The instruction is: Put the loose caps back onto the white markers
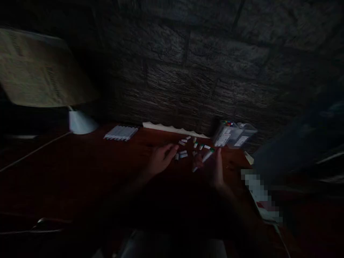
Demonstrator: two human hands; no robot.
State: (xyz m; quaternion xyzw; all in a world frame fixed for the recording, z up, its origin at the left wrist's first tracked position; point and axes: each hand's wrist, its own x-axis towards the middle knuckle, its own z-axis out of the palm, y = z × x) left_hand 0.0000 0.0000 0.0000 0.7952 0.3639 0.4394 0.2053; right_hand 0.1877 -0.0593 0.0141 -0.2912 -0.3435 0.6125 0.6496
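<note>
The scene is dark and blurred. My left hand (161, 159) reaches over a dark red table (88, 168), its fingers stretched toward several small white caps with coloured ends (188, 147) scattered there. My right hand (215, 168) is closed around a white marker with a green tip (205, 157), held tilted just above the table beside the loose caps.
A clear plastic box of markers (232, 134) lies at the back right against a dark brick wall (204, 64). A flat row of white markers (120, 132) lies at the back left. A white lamp base (80, 122) and its shade (40, 68) stand left.
</note>
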